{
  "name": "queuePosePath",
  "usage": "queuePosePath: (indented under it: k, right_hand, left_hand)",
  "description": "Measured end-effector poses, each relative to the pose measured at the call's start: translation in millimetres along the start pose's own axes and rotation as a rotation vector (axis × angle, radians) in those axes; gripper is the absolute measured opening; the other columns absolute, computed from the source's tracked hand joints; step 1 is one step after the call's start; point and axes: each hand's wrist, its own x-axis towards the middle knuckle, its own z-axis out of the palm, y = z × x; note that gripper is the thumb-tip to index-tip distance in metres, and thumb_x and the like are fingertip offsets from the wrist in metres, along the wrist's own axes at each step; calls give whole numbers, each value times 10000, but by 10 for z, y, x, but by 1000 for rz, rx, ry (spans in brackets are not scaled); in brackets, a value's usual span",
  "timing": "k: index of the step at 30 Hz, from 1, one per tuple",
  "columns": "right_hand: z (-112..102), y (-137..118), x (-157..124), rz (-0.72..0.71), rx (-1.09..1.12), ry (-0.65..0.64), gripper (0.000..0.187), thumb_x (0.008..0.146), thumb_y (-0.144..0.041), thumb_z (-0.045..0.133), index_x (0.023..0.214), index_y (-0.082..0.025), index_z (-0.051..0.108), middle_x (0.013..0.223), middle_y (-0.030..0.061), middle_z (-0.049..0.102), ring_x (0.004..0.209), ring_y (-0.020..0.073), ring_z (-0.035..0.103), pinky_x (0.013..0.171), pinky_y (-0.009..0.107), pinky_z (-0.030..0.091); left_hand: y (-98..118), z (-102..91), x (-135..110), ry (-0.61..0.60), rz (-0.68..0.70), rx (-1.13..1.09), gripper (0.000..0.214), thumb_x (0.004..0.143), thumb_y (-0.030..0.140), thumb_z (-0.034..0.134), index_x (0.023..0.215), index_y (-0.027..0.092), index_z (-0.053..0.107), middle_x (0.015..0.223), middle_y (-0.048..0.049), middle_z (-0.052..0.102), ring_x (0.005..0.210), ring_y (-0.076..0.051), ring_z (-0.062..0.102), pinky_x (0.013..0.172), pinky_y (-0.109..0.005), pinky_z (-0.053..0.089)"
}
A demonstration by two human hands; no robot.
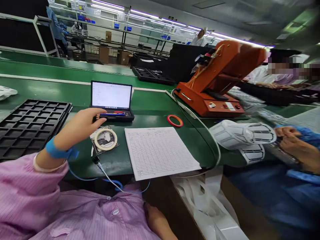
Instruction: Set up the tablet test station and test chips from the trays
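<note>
My left hand (81, 128) reaches over the left side of a small black device with a lit screen (111, 95). Its thumb and fingers curl around the end of a blue pen (113, 114), which lies across the device's lower half beside something red. Just below this hand, a cream tape roll (115, 140) rests on a dark printed square. A printed form (160, 153) lies flat to the right. My right hand (158, 220) hangs low by my lap, below the table edge, its fingers mostly hidden. A blue wrist strap (58, 150) circles my left wrist.
Black compartment trays (32, 126) are stacked at left. A red-orange tape roll (180, 124) lies beyond the form. An orange machine (212, 96) with cables stands at back right. A co-worker's hands (292, 143) are at right near white moulded pieces (227, 133). Below sits an open carton (185, 206).
</note>
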Motion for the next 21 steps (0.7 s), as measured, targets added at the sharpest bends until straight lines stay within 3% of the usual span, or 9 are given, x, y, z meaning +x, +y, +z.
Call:
queuePosePath:
  k: [5, 10, 16, 21]
  right_hand:
    - [28, -7, 8, -33, -1, -14, 390, 700, -68, 430, 902, -273, 693, 879, 132, 748, 909, 322, 704, 754, 409, 557]
    - [75, 12, -44, -62, 43, 36, 378, 703, -116, 415, 895, -332, 660, 885, 108, 747, 908, 340, 696, 744, 462, 561]
    - [97, 69, 21, -58, 107, 15, 353, 621, -129, 461, 820, -346, 654, 810, 105, 749, 849, 389, 692, 686, 493, 564]
    - [80, 75, 23, -50, 174, 11, 347, 604, -133, 483, 777, -378, 659, 742, 69, 747, 780, 385, 703, 611, 472, 557]
  left_hand:
    - [54, 485, 788, -222, 68, 81, 341, 889, 307, 492, 1121, 158, 691, 1098, -74, 713, 985, -216, 642, 862, -301, 487]
    - [84, 920, 1302, -263, 88, 223, 323, 856, 202, 494, 1074, 134, 723, 1095, -133, 698, 1017, -265, 619, 876, -339, 464]
    - [26, 1104, 1706, -370, 195, 355, 349, 802, 124, 529, 1078, 170, 737, 1155, -147, 656, 1073, -285, 579, 901, -338, 431]
    - [-47, 1188, 1813, -433, 249, 399, 339, 756, 109, 551, 1019, 180, 752, 1115, -131, 661, 1029, -276, 589, 877, -332, 437]
